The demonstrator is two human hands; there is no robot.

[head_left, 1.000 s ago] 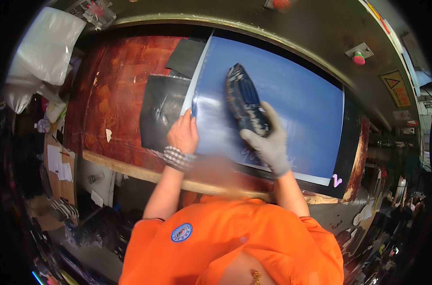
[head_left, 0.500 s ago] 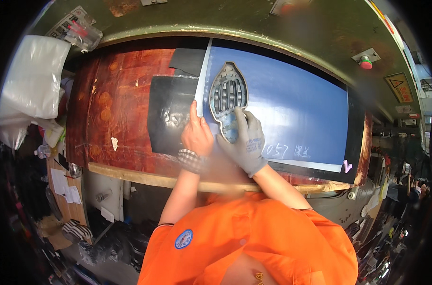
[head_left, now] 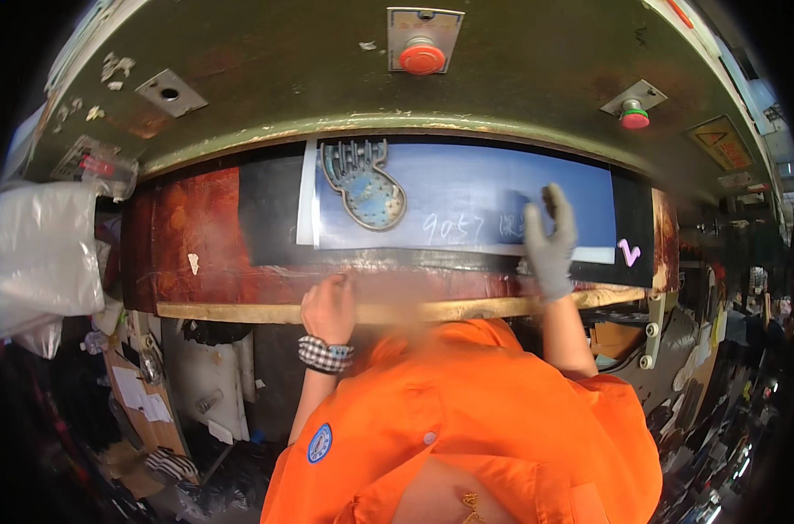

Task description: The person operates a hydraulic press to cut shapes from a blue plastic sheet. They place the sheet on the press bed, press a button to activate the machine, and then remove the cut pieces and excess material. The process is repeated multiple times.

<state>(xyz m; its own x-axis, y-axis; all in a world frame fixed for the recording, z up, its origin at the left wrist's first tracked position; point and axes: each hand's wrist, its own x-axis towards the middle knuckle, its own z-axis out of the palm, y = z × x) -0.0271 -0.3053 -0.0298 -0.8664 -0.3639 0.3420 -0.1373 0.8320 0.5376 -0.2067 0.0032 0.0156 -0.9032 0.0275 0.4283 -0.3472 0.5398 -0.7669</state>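
Holding my gloved right hand [head_left: 552,237] open and empty over the right part of the blue sheet [head_left: 475,179], I see the metal cutter [head_left: 362,190] near its left edge, far end hidden beneath the green machine [head_left: 283,79]. My left hand [head_left: 327,310] bends its fingers by the bench [head_left: 174,249]; any grip, I cannot tell. Good practice: cutter flat, fingers well clear.

Green machine housing [head_left: 292,74], wooden side table [head_left: 164,437]
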